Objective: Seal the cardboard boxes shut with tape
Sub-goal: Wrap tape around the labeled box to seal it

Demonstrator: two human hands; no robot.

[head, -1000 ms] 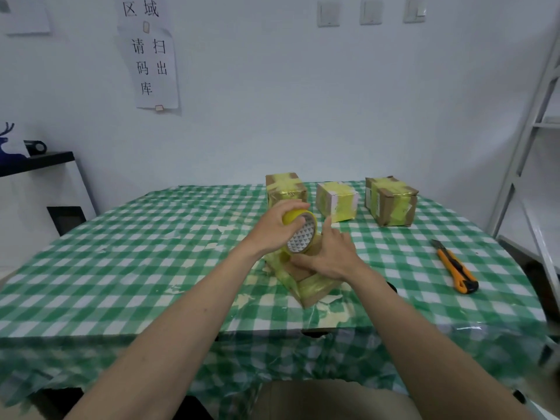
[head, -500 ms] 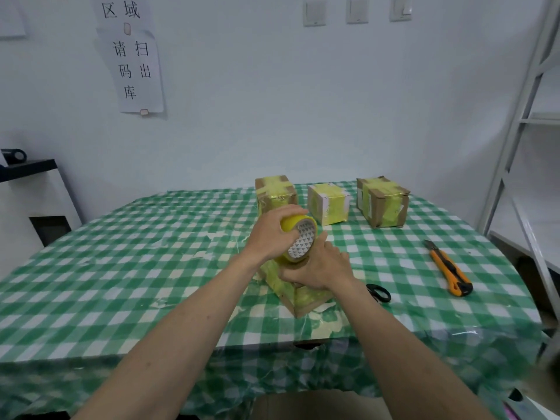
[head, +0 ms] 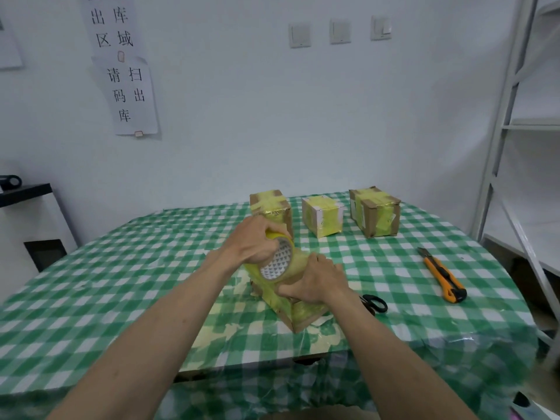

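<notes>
- The left hand point(head: 253, 239) grips a yellow tape roll point(head: 277, 262) above a cardboard box point(head: 295, 310) on the green checked tablecloth point(head: 121, 283).
- The right hand point(head: 318, 281) holds that box, thumb on its near side.
- 3 taped boxes stand at the table's far edge: point(head: 269, 204), point(head: 322, 215), point(head: 375, 210).
- Black scissors point(head: 374, 303) lie just beside the right wrist.
- An orange utility knife point(head: 442, 275) lies further right.
- Paper signs point(head: 130, 95) and 3 wall switches point(head: 340, 31) are on the wall.
</notes>
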